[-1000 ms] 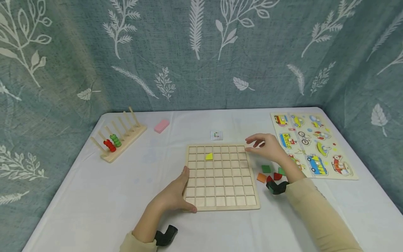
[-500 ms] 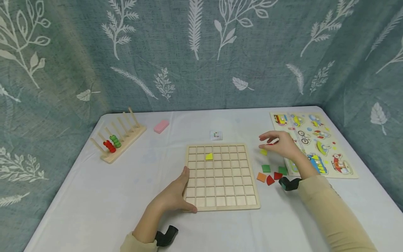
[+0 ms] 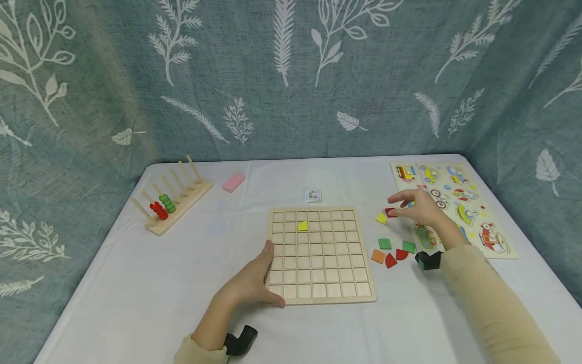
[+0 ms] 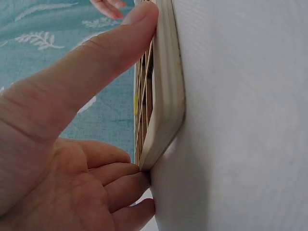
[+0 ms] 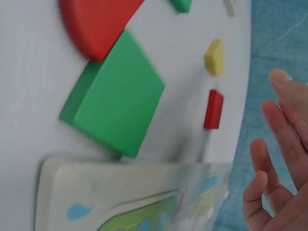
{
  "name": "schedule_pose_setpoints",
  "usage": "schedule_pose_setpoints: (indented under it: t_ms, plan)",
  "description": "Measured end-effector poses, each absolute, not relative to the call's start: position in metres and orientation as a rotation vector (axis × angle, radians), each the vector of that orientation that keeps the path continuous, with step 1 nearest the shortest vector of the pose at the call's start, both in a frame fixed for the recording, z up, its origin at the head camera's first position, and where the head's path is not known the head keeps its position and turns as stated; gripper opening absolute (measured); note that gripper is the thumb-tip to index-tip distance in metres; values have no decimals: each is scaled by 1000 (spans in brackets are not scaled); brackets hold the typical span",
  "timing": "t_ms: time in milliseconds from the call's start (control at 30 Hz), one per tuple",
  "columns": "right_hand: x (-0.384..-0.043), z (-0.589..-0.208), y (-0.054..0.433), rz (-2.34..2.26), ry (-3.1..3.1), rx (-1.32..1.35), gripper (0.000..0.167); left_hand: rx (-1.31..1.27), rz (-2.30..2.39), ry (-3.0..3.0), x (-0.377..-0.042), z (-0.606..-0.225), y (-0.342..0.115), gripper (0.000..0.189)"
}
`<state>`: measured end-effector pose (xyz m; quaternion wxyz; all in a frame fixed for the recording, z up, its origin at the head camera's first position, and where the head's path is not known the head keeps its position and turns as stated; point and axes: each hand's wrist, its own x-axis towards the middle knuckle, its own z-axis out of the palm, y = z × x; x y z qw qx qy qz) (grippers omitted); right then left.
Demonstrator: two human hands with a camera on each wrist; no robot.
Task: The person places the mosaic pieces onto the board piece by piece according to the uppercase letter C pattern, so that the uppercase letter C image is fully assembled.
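Observation:
My left hand (image 3: 249, 279) rests at the near-left corner of a square wooden grid board (image 3: 325, 263), thumb along the front edge and fingers against the left side. A yellow piece (image 3: 302, 226) with a curved edge sits in one of its upper cells. To the right of the board, my right hand (image 3: 417, 206) hovers with its fingers apart and nothing between them. A red block (image 3: 390, 213) lies under its fingertips, beside another yellow piece (image 3: 381, 218). In the right wrist view the red block (image 5: 214, 109) stands clear of the fingers (image 5: 284, 130).
Nearer me lie green squares (image 3: 384, 243), an orange square (image 3: 378, 256) and red quarter-round pieces (image 3: 391, 261). A picture puzzle board (image 3: 473, 222) is at right. A small pattern card (image 3: 312, 195), a pink block (image 3: 234, 182) and a peg stand (image 3: 179, 207) with beads are farther back.
My right hand has moved right, away from the board's upper right corner. The yellow piece and red block beneath it have come into view. My left hand stays put.

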<state>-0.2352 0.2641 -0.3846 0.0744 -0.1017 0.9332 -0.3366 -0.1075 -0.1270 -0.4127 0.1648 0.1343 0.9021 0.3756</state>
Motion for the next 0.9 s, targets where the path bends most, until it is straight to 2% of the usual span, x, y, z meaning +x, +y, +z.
schedule_pose_setpoints:
  t_ms: [900]
  plan:
    - [-251,-397,267,-835,2718,-148,37,380,1074,2567,-106,-413,-127,128]
